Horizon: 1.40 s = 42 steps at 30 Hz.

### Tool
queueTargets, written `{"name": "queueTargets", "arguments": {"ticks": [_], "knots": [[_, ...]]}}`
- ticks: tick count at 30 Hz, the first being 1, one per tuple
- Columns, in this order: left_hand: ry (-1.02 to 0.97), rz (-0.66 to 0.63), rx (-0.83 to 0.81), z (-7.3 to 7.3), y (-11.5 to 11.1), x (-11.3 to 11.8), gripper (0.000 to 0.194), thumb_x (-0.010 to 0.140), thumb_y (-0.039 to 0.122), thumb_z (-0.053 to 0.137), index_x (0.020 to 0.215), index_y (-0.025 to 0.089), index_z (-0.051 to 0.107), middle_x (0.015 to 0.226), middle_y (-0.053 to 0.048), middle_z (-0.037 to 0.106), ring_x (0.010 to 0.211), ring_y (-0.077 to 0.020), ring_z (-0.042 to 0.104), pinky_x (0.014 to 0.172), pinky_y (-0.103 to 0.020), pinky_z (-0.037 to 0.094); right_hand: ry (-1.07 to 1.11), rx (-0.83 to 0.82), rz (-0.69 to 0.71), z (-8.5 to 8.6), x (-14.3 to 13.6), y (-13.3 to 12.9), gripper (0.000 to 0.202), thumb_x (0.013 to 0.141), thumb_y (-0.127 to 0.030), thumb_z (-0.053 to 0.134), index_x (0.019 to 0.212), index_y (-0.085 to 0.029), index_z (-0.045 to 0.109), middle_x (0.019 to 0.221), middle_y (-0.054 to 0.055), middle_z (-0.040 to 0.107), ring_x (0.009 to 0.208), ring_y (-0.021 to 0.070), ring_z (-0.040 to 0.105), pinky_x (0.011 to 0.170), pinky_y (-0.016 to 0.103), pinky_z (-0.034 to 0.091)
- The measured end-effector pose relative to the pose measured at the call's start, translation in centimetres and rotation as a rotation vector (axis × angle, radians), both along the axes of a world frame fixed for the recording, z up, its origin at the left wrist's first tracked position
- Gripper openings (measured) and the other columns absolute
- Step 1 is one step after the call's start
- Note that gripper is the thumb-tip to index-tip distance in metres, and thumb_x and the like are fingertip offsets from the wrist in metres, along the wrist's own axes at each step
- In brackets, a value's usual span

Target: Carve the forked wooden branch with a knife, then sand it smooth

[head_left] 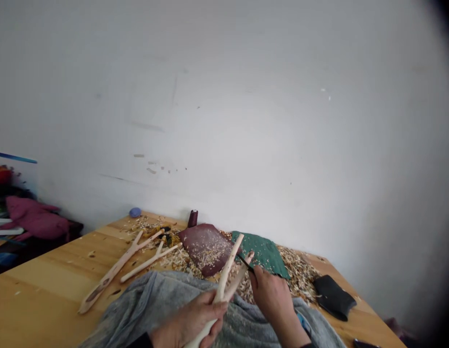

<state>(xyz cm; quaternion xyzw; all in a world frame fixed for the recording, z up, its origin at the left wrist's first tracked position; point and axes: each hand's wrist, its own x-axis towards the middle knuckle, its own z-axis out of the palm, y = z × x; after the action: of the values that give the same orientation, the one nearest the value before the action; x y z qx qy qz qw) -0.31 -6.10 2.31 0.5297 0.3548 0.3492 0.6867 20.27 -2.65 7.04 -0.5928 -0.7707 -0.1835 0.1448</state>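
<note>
My left hand is wrapped round the lower stem of a peeled forked branch, whose two prongs point up and away. In my right hand is a knife with a dark blade, held against or close to the right prong near its tip; actual contact is hard to make out. A grey cloth lies beneath both hands.
Two more forked branches, one large and one small, lie left on the wooden table. Behind are a maroon cloth, a green cloth and wood shavings. A black object sits right.
</note>
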Motion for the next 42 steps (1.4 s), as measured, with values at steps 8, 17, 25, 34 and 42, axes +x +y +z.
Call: {"name": "queueTargets", "arguments": {"ticks": [8,17,25,34,42], "knots": [[0.225,0.232,-0.053,-2.1,1.0,-0.5,0.027,0.066,0.028,0.062,0.089,0.02,0.051,0.054,0.007,0.054,0.034,-0.0085,0.041,0.032,-0.02,0.027,-0.028,-0.165,0.218,-4.8,-3.2,-0.2,0.02,0.095,-0.021,0.044,0.088,-0.022,0.062,0.081,0.002,0.073,0.071,0.0185,0.071,0.058,0.023,0.04],[0.196,0.241,0.033,-1.3,0.1,-1.0,0.016,0.072,0.019,0.061,0.086,0.019,0.054,0.047,0.009,0.047,0.031,-0.0077,0.036,0.033,-0.02,0.026,-0.043,-0.062,0.055,-5.0,-2.0,0.2,0.026,0.1,-0.021,0.036,0.088,-0.022,0.06,0.075,0.003,0.073,0.061,0.0176,0.069,0.05,0.023,0.035],[0.297,0.264,0.038,-1.3,0.5,-0.9,0.013,0.074,0.027,0.057,0.079,0.022,0.047,0.048,0.009,0.043,0.033,-0.0088,0.038,0.031,-0.021,0.028,-0.052,-0.191,0.274,-6.5,-2.7,-0.7,0.02,0.097,-0.03,0.046,0.085,-0.024,0.061,0.077,0.0,0.072,0.068,0.0177,0.07,0.053,0.023,0.036],[0.569,0.11,0.084,0.5,-0.9,-0.8,0.012,0.076,0.03,0.054,0.085,0.022,0.051,0.059,0.004,0.052,0.037,-0.0112,0.043,0.036,-0.025,0.034,-0.044,-0.323,0.159,-5.5,-1.4,-0.2,0.022,0.096,-0.025,0.045,0.091,-0.024,0.066,0.083,0.004,0.075,0.076,0.0203,0.071,0.06,0.024,0.039],[1.017,0.2,0.474,3.5,-1.8,-0.8,0.017,0.079,0.038,0.058,0.078,0.021,0.061,0.081,-0.01,0.068,0.086,-0.0352,0.064,0.076,-0.043,0.041,-0.056,-0.385,0.137,-4.8,-1.2,-0.8,0.023,0.093,-0.027,0.048,0.099,-0.024,0.071,0.087,0.007,0.075,0.082,0.025,0.071,0.066,0.027,0.043]]}}
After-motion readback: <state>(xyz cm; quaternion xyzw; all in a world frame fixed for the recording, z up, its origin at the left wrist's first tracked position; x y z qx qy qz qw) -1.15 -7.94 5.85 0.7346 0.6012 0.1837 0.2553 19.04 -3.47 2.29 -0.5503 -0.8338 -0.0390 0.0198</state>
